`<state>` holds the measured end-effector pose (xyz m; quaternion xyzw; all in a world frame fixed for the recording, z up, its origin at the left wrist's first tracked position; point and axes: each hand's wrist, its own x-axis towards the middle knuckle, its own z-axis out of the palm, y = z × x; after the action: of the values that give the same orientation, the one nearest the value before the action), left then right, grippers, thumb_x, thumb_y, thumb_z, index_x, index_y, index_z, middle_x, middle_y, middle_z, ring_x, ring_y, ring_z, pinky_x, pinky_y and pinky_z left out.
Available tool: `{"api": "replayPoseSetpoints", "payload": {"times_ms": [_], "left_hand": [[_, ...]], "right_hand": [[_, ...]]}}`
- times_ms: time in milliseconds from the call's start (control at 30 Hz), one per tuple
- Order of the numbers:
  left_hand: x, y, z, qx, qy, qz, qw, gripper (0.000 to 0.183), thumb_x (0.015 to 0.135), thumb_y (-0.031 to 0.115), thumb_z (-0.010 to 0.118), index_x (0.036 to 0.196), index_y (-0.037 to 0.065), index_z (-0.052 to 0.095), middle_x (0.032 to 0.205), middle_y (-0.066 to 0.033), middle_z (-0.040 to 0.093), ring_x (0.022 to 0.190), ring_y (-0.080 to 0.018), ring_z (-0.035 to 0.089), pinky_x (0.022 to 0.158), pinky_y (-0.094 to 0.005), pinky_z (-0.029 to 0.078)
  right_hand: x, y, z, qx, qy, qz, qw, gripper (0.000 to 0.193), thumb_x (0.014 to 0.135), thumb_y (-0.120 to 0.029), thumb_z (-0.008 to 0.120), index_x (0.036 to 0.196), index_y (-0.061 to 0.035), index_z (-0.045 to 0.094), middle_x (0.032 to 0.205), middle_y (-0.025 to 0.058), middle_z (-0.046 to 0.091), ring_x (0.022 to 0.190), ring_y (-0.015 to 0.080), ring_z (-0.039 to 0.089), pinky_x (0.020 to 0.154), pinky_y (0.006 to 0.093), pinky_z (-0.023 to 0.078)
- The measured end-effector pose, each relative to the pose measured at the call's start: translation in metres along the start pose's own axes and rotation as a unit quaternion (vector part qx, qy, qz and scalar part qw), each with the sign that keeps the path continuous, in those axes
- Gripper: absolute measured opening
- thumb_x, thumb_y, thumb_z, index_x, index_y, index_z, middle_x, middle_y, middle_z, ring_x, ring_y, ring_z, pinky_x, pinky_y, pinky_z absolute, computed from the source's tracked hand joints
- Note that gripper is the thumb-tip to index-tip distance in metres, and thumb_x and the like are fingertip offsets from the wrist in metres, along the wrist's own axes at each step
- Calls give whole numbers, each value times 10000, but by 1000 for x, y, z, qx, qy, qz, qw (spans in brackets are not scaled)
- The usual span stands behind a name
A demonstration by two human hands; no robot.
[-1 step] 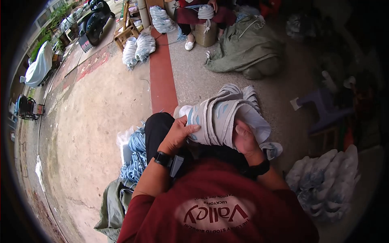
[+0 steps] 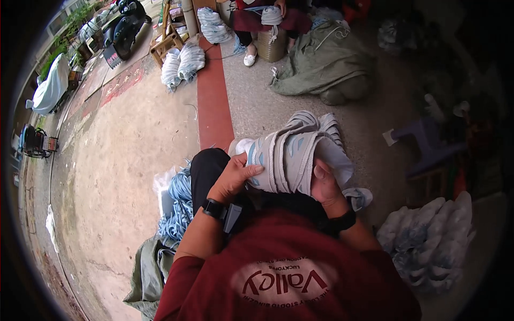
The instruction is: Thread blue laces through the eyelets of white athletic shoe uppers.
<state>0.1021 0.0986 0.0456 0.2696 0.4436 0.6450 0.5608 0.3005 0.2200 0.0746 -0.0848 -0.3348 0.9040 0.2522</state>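
Fabric stack: grey/lt-blue fabric stack (image 2: 276,160), nested pcs, is being held crosswise over the lap, L end nr the dark-trousered L knee (image 2: 209,167); can't tell if its underside is touching the lap.
L hand: L hand (image 2: 235,176) is pinching the stack's L end, thumb pressing on top, other fingers mostly hidden.
R hand: R hand (image 2: 325,184) is cupping in at the R end, partly behind the layered edge; can't tell if it's pinching.
Liner: white sheet (image 2: 338,152) is showing inside the R end, beyond the R hand.
Far edge: striped grey bundles (image 2: 302,120) are sitting just beyond the stack.
L side: blue cords (image 2: 183,192) are heaping beside the L knee; green cloth (image 2: 145,275) is lying nearer the body.
R side: white/blue bundles (image 2: 428,241) are lying on the floor, well apart from the R hand.
Room: pale concrete (image 2: 123,176) is stretching L of the cords, its R edge meeting a red strip (image 2: 214,91); grey floor (image 2: 251,101) is separating the stack from a green sack (image 2: 326,64).
Far side: co-worker's hand (image 2: 280,5) is hanging nr a wrapped bundle (image 2: 272,16) atop a tan drum (image 2: 271,48).
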Motion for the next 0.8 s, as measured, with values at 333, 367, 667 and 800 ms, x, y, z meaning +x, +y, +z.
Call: {"api": "replayPoseSetpoints", "payload": {"times_ms": [333, 367, 667, 800], "left_hand": [[-6, 13, -2, -26, -52, 87, 995, 735, 679, 232, 777, 1271, -18, 422, 1151, -77, 571, 1047, -173, 546, 927, -297, 413], [-7, 20, -2, -16, -36, 95, 995, 862, 613, 257, 820, 1296, -21, 374, 1198, -86, 538, 1089, -183, 518, 949, -302, 396], [-48, 91, -5, 68, 71, 188, 977, 696, 603, 247, 823, 1163, -29, 514, 1012, -79, 631, 903, -167, 610, 812, -293, 488], [-55, 80, 2, 67, 105, 206, 971, 652, 615, 134, 811, 1171, -22, 509, 1036, -77, 625, 923, -165, 603, 824, -294, 484]], "right_hand": [[35, -11, 15, -539, -172, -52, 823, 627, 659, -206, 787, 1168, 13, 494, 1126, 122, 565, 1063, 204, 521, 955, 329, 373], [42, -14, 25, -529, -167, -59, 830, 588, 668, -267, 789, 1109, 21, 530, 1044, 127, 601, 993, 209, 558, 905, 323, 406], [96, -9, 60, -301, -164, -179, 922, 402, 893, -300, 575, 1134, 20, 536, 1044, 77, 619, 950, 146, 564, 852, 290, 431], [94, 30, 58, -349, -111, -305, 879, 425, 903, -324, 557, 1160, 14, 531, 1058, 74, 612, 968, 135, 543, 881, 279, 407]]}}
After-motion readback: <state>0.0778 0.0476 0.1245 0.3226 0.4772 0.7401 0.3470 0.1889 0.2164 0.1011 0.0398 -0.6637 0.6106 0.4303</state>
